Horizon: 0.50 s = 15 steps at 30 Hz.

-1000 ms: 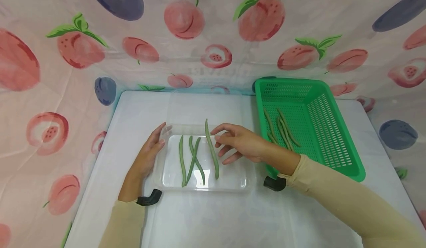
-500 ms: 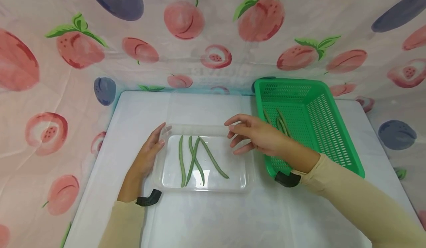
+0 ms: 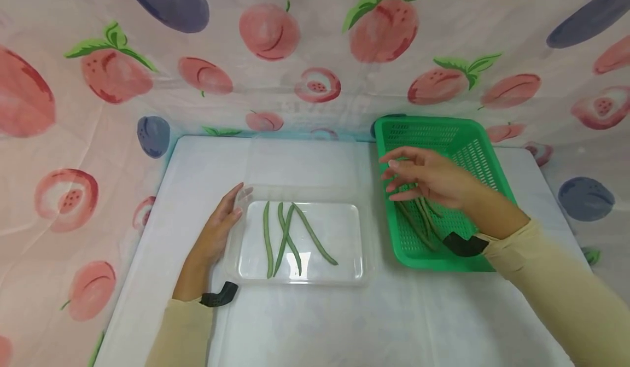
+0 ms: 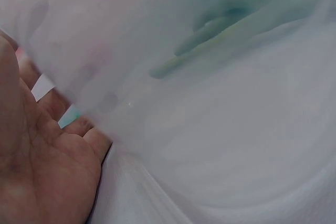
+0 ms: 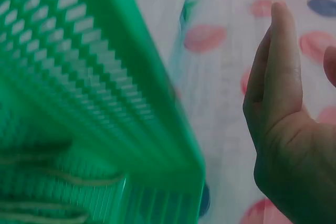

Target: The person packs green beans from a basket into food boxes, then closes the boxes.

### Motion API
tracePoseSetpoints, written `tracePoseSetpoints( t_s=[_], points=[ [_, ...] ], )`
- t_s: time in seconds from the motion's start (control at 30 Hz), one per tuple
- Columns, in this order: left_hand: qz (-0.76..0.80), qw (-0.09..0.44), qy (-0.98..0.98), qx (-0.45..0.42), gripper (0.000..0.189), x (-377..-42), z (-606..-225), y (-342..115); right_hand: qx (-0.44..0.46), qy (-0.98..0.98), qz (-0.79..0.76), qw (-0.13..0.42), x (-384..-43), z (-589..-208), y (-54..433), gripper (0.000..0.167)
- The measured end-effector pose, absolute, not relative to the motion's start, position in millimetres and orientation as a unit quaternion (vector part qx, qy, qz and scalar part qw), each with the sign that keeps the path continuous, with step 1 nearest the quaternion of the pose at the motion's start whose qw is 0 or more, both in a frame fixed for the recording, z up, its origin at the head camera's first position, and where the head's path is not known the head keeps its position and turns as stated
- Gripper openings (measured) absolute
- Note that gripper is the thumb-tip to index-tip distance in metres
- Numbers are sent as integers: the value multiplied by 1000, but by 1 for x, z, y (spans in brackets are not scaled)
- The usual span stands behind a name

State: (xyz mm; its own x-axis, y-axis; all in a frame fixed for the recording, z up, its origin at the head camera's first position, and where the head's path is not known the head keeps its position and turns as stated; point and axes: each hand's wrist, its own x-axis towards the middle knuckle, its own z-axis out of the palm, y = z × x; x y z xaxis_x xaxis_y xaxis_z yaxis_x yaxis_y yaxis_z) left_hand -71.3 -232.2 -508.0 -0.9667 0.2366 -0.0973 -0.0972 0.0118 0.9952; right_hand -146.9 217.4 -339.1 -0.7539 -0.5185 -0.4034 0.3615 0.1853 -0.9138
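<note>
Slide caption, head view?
Right hand over green perforated plastic basket; left hand holding clear rectangular plastic box with four green beans.

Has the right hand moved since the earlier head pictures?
Yes. Judged against the green basket, the right hand has moved right, away from the clear tray, and now appears over the basket.

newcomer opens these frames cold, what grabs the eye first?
Probably the bright green basket at the right of the table, with the right hand over it and some beans inside. Next, four green beans in the clear tray, two crossed, with the left hand at its left end. Behind it all hangs a busy fruit-print cloth.
</note>
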Motion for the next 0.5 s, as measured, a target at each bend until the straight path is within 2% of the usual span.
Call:
tracePoseSetpoints(
  t_s=[0.3,0.5],
  points=[
    [699,115,704,52,59,-72,-508,-232,-23,708,-633,312,-168,-345,256,22],
    [706,116,696,55,59,-72,-508,-232,8,742,-595,308,-180,-356,285,26]
  ],
)
